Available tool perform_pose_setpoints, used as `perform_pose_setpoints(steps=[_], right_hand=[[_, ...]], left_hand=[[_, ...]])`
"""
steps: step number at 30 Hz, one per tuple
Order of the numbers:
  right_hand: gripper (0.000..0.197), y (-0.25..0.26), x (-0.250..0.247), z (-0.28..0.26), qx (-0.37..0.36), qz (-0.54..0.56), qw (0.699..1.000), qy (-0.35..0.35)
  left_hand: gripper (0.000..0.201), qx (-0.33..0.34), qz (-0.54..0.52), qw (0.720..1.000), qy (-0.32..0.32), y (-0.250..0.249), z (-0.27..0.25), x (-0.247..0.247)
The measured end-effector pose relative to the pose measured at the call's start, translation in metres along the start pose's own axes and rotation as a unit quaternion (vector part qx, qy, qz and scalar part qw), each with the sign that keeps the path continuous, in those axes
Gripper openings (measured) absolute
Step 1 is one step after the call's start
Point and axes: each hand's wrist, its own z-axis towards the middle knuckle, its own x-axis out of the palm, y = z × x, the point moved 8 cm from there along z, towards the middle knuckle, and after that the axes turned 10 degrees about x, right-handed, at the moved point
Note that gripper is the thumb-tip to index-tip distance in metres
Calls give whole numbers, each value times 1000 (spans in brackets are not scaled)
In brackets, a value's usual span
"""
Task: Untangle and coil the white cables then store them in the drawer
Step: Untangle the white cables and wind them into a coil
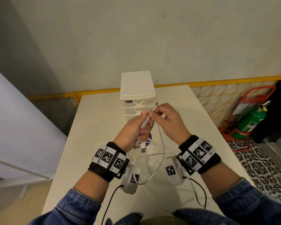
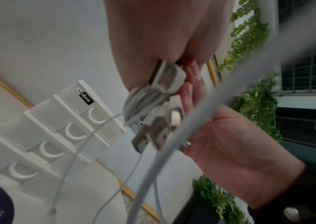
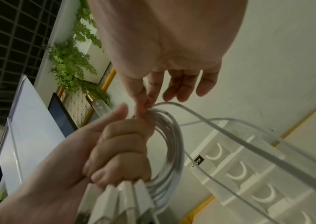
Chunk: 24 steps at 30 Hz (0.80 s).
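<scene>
My left hand (image 1: 136, 127) grips a bundle of white cables (image 1: 145, 122) above the white table (image 1: 94, 127), in front of the drawer unit (image 1: 137, 93). Several USB plugs (image 3: 115, 201) stick out below its fist, one plug (image 1: 143, 147) showing in the head view. The bundle (image 3: 170, 145) loops round beside the curled fingers. My right hand (image 1: 165, 118) pinches a cable strand (image 3: 153, 109) at the top of the bundle with thumb and forefinger. Loose cable (image 1: 159, 161) hangs down from both hands onto the table. The plugs (image 2: 165, 121) and right palm (image 2: 230, 145) fill the left wrist view.
The translucent drawer unit (image 2: 61, 130) has all its drawers closed, each with a crescent handle. A round purple sticker (image 1: 149, 137) lies on the table under my hands. A green fire extinguisher (image 1: 250, 122) in a red stand sits on the floor at right. A yellow railing (image 1: 217, 83) runs behind.
</scene>
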Motion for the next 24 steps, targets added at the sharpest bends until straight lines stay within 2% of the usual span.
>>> perform_pose_setpoints(steps=[1, 4, 7, 10, 12, 17, 21, 24], right_hand=[[9, -4, 0, 2, 9, -15, 1000, -4], [52, -10, -2, 5, -11, -56, 998, 1], [68, -14, 16, -2, 2, 24, 992, 124], [63, -19, 27, -8, 21, 99, 973, 207], [49, -21, 32, -11, 24, 83, 970, 227], [18, -50, 49, -23, 94, 35, 973, 208], [22, -64, 63, -40, 103, 28, 974, 202], [19, -68, 58, -40, 110, 36, 981, 157]], left_hand=[[38, -1, 3, 1000, 6, 0, -1, -1], [29, 1, -10, 1000, 27, -2, -6, -2], [30, -23, -14, 998, 48, -2, -9, -1], [31, -32, -3, 997, 66, -7, -10, -1], [31, -27, 5, 998, 58, -11, -9, -5], [32, 15, -26, 999, 15, -33, 1, -22], [39, 63, -79, 994, -37, -54, 8, -38], [45, 83, -133, 985, -72, -55, 10, -47]])
